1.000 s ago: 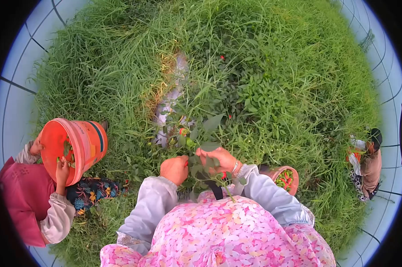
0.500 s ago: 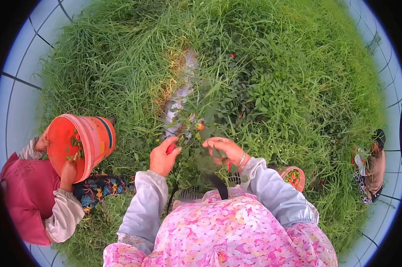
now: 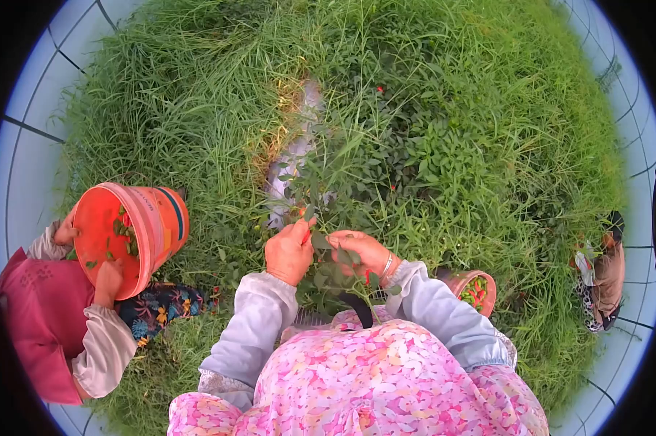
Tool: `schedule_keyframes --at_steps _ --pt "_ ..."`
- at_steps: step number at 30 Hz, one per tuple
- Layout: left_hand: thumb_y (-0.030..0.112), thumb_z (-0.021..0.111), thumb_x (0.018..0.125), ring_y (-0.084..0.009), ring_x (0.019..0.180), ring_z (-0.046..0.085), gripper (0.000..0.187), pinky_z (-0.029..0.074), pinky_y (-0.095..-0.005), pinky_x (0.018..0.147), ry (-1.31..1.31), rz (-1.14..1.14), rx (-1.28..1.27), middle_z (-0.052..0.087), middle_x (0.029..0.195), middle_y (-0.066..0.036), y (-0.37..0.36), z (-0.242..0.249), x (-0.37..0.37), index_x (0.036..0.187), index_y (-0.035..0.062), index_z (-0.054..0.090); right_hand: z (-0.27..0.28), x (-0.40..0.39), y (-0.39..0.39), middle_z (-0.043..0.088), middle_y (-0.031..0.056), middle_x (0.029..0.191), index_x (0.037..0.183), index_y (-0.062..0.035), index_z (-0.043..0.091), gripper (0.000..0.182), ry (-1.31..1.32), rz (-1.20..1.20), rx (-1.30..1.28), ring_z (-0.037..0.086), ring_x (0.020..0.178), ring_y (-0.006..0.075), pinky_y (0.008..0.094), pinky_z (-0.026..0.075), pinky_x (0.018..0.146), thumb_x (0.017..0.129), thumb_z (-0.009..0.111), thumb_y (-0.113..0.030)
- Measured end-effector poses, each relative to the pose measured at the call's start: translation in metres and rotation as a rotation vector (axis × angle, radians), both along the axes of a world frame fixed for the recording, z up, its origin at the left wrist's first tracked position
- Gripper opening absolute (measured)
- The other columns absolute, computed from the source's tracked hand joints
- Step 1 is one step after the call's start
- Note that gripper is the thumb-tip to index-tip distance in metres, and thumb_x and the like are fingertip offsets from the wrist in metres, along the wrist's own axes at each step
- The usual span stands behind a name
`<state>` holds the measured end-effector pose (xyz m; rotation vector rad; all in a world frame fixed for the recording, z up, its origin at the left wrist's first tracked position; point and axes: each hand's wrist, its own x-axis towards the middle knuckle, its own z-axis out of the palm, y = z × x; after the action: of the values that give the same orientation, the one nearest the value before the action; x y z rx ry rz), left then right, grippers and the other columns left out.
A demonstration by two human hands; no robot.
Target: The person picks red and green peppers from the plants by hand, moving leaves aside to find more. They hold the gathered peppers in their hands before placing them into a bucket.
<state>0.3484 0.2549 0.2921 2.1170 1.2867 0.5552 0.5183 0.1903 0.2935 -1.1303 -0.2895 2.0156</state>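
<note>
A leafy pepper plant (image 3: 331, 280) stands right in front of my body, pulled toward me. My left hand (image 3: 289, 251) is closed at its left side, its fingertips among the leaves. Bits of red pepper (image 3: 303, 212) show at those fingertips; fingers and leaves cover the rest. My right hand (image 3: 362, 253) is closed round a branch of the plant, with leaves in front of its fingers. Below that hand a small red pepper (image 3: 368, 275) shows among the leaves. The two hands are close together, a little apart.
An orange bucket (image 3: 480, 291) of red and green peppers stands by my right forearm. On the left, a co-worker (image 3: 48, 320) holds a larger orange bucket (image 3: 169, 218) tilted, one hand inside. Another person (image 3: 605, 280) is far right. Grass surrounds a pale ground strip (image 3: 291, 171).
My left hand has moved right and slightly up, to the plant's fruit near my right hand. My right hand has barely shifted. The co-worker's hand in the bucket has moved slightly left.
</note>
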Motion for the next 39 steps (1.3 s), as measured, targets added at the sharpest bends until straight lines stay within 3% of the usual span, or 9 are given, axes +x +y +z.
schedule_keyframes --at_steps 7,10,14,17,23,27,30,34,39 --pt "0.004 0.065 0.071 -0.0235 0.064 0.063 0.025 0.048 -0.0311 0.057 -0.183 0.094 -0.414 0.064 0.075 -0.010 -0.002 0.006 -0.008 0.096 0.0046 0.060 -0.010 -0.004 -0.001 0.052 -0.0012 0.064 0.098 -0.0079 0.061 0.024 0.111 0.027 0.076 0.047 0.047 0.0087 0.0241 0.037 0.041 0.089 0.053 -0.029" --pt "0.012 0.063 0.072 -0.0303 0.073 0.063 0.024 0.049 -0.0379 0.063 0.030 -0.049 -0.144 0.065 0.081 -0.013 -0.001 -0.004 -0.015 0.095 0.0078 0.061 -0.004 -0.005 -0.002 0.052 -0.0013 0.064 0.097 -0.0076 0.061 0.024 -0.009 0.081 0.039 0.048 0.047 0.0087 0.0238 0.037 0.040 0.089 0.053 -0.029" --pt "0.021 0.060 0.073 -0.0333 0.071 0.061 0.024 0.048 -0.0410 0.062 0.525 0.085 -0.116 0.063 0.076 -0.018 0.014 -0.022 -0.025 0.092 0.0076 0.063 0.002 -0.011 -0.003 0.053 -0.0015 0.066 0.097 -0.0075 0.061 0.025 0.015 0.136 0.088 0.048 0.049 0.0085 0.0244 0.038 0.042 0.088 0.054 -0.029" --pt "0.008 0.061 0.075 -0.0217 0.070 0.063 0.013 0.048 -0.0336 0.062 -0.362 0.236 -0.602 0.065 0.080 -0.009 0.027 -0.052 -0.059 0.087 0.0021 0.063 0.014 -0.004 -0.003 0.053 -0.0015 0.069 0.097 -0.0076 0.061 0.025 0.000 0.136 0.114 0.048 0.052 0.0080 0.0241 0.040 0.045 0.089 0.053 -0.030" --pt "0.004 0.058 0.079 -0.0178 0.069 0.061 0.025 0.050 -0.0294 0.065 -1.046 0.327 -1.078 0.063 0.086 -0.009 0.016 -0.023 -0.046 0.104 0.0005 0.056 -0.011 -0.004 -0.005 0.050 -0.0014 0.065 0.100 -0.0060 0.058 0.027 0.122 0.024 0.153 0.045 0.050 0.0083 0.0226 0.036 0.042 0.090 0.050 -0.030" --pt "0.013 0.057 0.083 -0.0190 0.072 0.061 0.032 0.051 -0.0306 0.062 -1.226 0.260 -1.218 0.061 0.087 -0.010 0.015 -0.029 -0.048 0.113 0.0045 0.050 -0.021 0.000 -0.007 0.050 -0.0028 0.068 0.103 -0.0079 0.057 0.030 0.267 0.070 0.223 0.048 0.056 0.0085 0.0246 0.038 0.043 0.090 0.049 -0.034" --pt "0.016 0.055 0.086 -0.0190 0.075 0.061 0.032 0.051 -0.0304 0.061 -1.428 0.000 -1.347 0.060 0.086 -0.010 0.020 -0.048 -0.059 0.115 0.0064 0.048 -0.016 -0.003 -0.007 0.048 -0.0039 0.067 0.104 -0.0082 0.056 0.031 0.236 0.065 0.203 0.047 0.057 0.0092 0.0251 0.038 0.043 0.090 0.049 -0.035" --pt "0.014 0.060 0.084 -0.0151 0.070 0.058 0.029 0.049 -0.0279 0.059 -1.132 0.191 -1.192 0.059 0.084 -0.006 0.022 -0.030 -0.046 0.110 0.0055 0.051 0.002 -0.008 -0.008 0.041 -0.0030 0.061 0.099 -0.0056 0.054 0.023 0.234 -0.011 0.137 0.036 0.048 0.0070 0.0223 0.031 0.044 0.092 0.047 -0.026" --pt "0.004 0.063 0.078 -0.0056 0.066 0.052 0.032 0.044 -0.0209 0.060 -0.911 0.263 -0.930 0.057 0.080 0.002 0.020 -0.042 -0.037 0.110 0.0057 0.057 0.004 -0.014 -0.012 0.044 -0.0027 0.062 0.100 -0.0061 0.057 0.023 0.162 -0.033 0.091 0.038 0.050 0.0078 0.0246 0.034 0.047 0.091 0.050 -0.026"
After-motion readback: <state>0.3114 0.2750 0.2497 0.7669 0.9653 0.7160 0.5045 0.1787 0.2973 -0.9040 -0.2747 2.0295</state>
